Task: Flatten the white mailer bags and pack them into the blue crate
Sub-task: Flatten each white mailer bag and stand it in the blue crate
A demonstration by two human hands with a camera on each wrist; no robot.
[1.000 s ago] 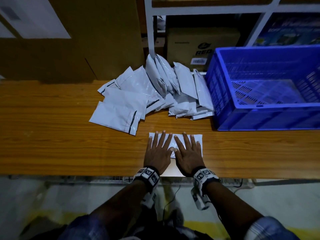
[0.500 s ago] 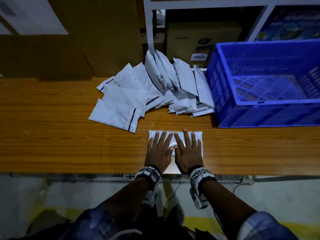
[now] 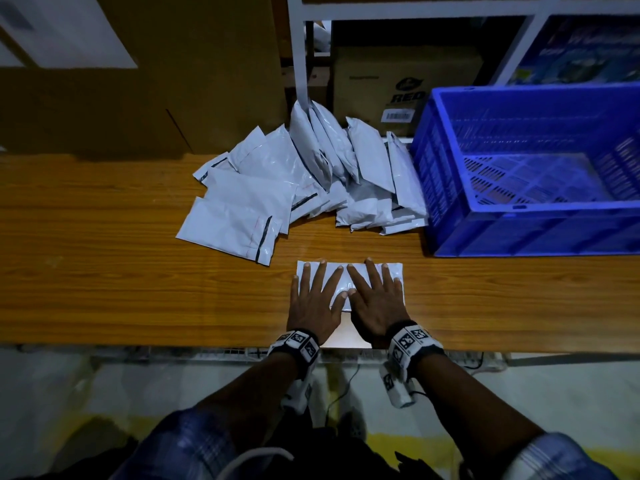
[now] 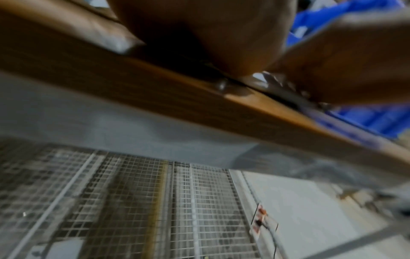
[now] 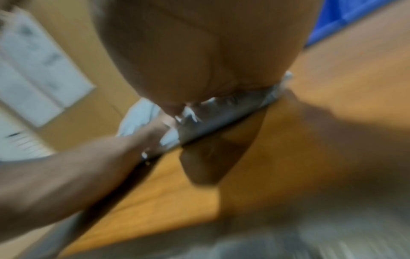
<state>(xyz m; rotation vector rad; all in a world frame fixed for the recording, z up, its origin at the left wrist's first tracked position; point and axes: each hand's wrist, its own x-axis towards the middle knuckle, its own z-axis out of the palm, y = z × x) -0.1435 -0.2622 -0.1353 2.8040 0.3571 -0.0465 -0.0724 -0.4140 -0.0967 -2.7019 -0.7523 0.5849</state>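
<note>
Head view: left hand [image 3: 313, 299] and right hand [image 3: 375, 299] side by side, palms down, fingers straight and spread, pressing one white mailer bag [image 3: 393, 271] flat on the wooden table [image 3: 104, 289], just in front of the blue crate [image 3: 519, 216] and off its near-left corner. Thumbs nearly meeting over the bag's middle. Pile of mailer bags [image 3: 294, 188] against the crate's left wall, some leaning upright, some lying flat. Crate holding nothing visible (mesh floor bare). Cardboard box [image 3: 398, 81] on white shelving behind the crate.

Left wrist view: blurred; underside of left hand [image 4: 210, 35] down on the table's edge [image 4: 155, 98], crate a blue smear at right; wire mesh [image 4: 155, 210] below the table, unseen from the head.

Right wrist view: blurred too; right hand's palm [image 5: 206, 52] crinkling the bag's film [image 5: 233, 105], left forearm alongside.
</note>
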